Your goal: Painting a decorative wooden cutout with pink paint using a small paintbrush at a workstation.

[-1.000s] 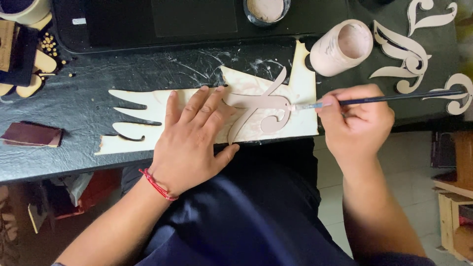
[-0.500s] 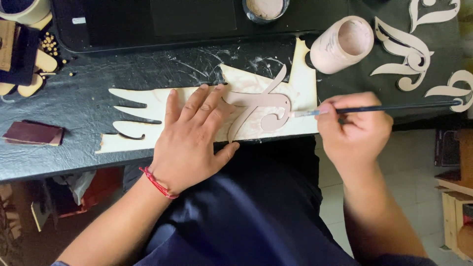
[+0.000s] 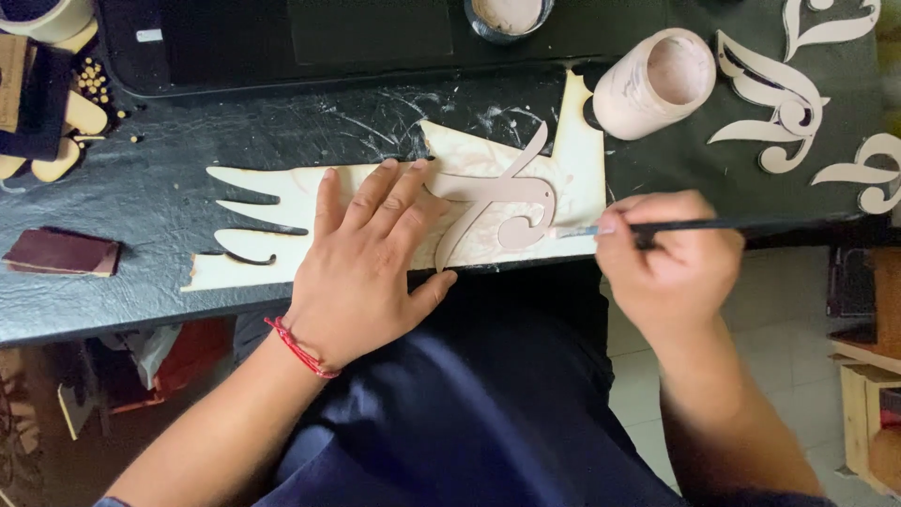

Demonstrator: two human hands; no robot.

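The left hand [image 3: 361,272] lies flat, pinning the thin curled wooden cutout [image 3: 497,202] just below the pink cup [image 3: 652,80]; the right hand [image 3: 671,263] pinches a paintbrush [image 3: 694,225]. The cutout looks light, stiff, breakable.

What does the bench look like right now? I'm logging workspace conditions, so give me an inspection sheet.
Surface: black tabletop, scratched and smeared with pale paint.
Job's things: curled wooden cutout lying on a pale cut sheet; thin paintbrush, tip at the cutout's right edge.
Clutter: pink-stained cup on its side, ornate cutouts at right, dark red block, small beads, jar at the top edge.
Hands: left hand flat, pressing on sheet and cutout; right hand gripping the paintbrush.
Cables: nothing seen.
Surroundings: tiled floor and wooden crate at right.
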